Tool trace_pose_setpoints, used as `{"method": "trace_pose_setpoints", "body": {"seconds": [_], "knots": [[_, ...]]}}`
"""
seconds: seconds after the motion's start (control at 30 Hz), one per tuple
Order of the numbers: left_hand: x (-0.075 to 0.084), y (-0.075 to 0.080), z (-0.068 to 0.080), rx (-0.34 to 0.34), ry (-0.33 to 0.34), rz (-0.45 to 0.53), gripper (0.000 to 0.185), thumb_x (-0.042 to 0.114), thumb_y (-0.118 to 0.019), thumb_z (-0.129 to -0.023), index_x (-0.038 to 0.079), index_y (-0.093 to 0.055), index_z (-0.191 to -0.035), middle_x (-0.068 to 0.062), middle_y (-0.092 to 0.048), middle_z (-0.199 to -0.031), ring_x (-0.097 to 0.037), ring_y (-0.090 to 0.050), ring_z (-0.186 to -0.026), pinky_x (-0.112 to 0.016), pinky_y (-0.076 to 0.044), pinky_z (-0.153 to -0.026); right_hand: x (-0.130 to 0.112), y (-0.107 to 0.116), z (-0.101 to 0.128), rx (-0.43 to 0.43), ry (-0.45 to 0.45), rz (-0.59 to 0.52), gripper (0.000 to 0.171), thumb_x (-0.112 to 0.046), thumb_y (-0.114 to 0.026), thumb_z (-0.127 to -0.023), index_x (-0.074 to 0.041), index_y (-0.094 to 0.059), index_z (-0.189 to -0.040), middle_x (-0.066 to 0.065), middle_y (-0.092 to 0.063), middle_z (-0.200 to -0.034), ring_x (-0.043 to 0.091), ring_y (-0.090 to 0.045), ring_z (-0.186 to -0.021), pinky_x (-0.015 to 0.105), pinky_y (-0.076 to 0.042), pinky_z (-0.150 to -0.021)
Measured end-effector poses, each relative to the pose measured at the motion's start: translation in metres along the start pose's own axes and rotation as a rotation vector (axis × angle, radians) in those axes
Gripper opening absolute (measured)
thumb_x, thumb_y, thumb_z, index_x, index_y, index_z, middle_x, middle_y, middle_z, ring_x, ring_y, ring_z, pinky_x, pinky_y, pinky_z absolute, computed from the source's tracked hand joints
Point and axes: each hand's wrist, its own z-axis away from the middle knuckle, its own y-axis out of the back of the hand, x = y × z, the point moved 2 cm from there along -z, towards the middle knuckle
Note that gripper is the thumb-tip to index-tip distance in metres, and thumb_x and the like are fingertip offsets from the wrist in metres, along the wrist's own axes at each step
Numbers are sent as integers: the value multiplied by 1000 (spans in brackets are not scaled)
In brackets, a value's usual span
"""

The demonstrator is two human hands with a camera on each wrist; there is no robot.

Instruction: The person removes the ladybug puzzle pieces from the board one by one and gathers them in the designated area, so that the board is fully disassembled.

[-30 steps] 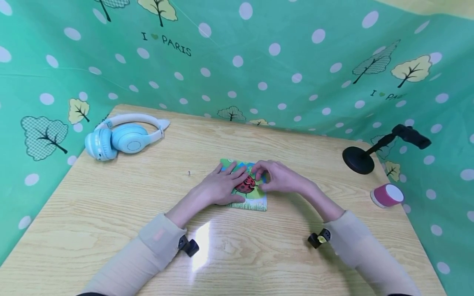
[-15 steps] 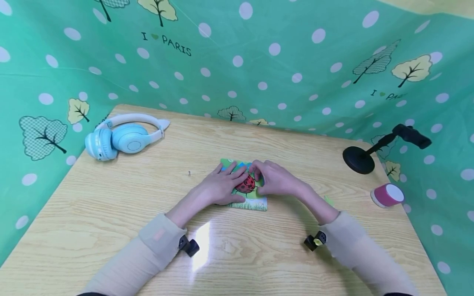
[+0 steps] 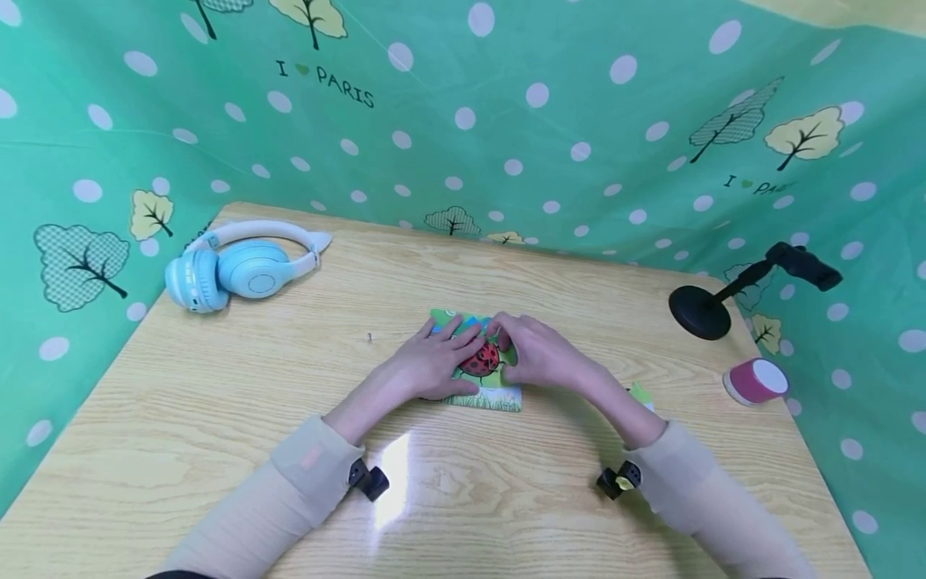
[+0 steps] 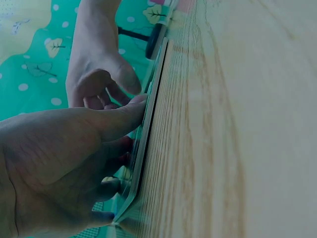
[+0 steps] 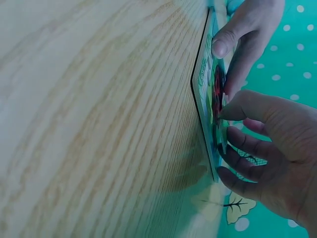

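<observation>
A ladybird picture puzzle board (image 3: pixel 486 378) lies flat at the middle of the wooden table (image 3: pixel 217 386). My left hand (image 3: pixel 432 363) rests on its left part with the fingers straight. My right hand (image 3: pixel 541 354) is on its right part, bent fingertips and thumb pressing down on the picture beside the ladybird. In the left wrist view the left hand (image 4: pixel 59 158) has its thumb along the board's edge (image 4: pixel 148 129). In the right wrist view the right hand (image 5: pixel 267 148) has its thumb tip on the board (image 5: pixel 202 89). Whether a loose piece lies under its fingers is hidden.
Blue-and-white headphones (image 3: pixel 239 267) lie at the back left. A black stand (image 3: pixel 712 310) and a pink tape roll (image 3: pixel 755 380) sit at the right edge. A small green piece (image 3: pixel 641 394) lies behind my right forearm. A green dotted cloth (image 3: pixel 535 145) walls in the table.
My right hand has slid a little left over the board, covering more of its right side, and the small green piece behind the forearm has come into sight. The left hand stays put.
</observation>
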Motion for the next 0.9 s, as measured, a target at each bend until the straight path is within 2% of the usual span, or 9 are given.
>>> {"method": "trace_pose_setpoints", "body": {"seconds": [0.17, 0.4, 0.53, 0.7, 0.9], "knots": [[0, -1, -1, 5, -4, 4, 84, 62, -55, -99, 20, -23, -165, 0, -10, -175, -29, -5, -163, -61, -9, -131, 4, 1, 5, 65, 17, -66, 51, -3, -76, -74, -9, -57, -122, 4, -68, -103, 18, -62, -91, 32, -54, -79], [0, 1, 0, 6, -8, -7, 83, 61, -55, -99, 20, -25, -165, 0, -11, -175, -30, -5, -163, -61, -8, -131, 18, 8, 19, 143, -56, -207, 49, -3, -83, -77, -8, -59, -120, 8, -71, -115, 24, -69, -110, 40, -58, -101], [1, 2, 1, 5, -9, -6, 83, 60, -55, -99, 19, -26, -165, -1, -11, -175, -31, -5, -163, -62, -8, -131, 34, 15, 30, 186, -98, -304, 50, 1, -83, -77, -7, -59, -120, 10, -72, -119, 28, -70, -113, 43, -58, -102], [1, 2, 1, 3, -11, -7, 82, 60, -55, -100, 19, -25, -165, -1, -11, -175, -31, -5, -163, -62, -9, -131, 66, 22, 46, 241, -134, -447, 49, 9, -79, -79, -3, -57, -122, 14, -71, -124, 30, -68, -118, 46, -56, -105], [2, 2, 1, 5, -13, -7, 82, 59, -55, -100, 18, -26, -165, -1, -11, -175, -31, -6, -163, -62, -9, -131, 101, 34, 72, 301, -176, -482, 42, 3, -79, -85, -4, -57, -120, 14, -72, -126, 6, -68, -113, 34, -57, -101]]}}
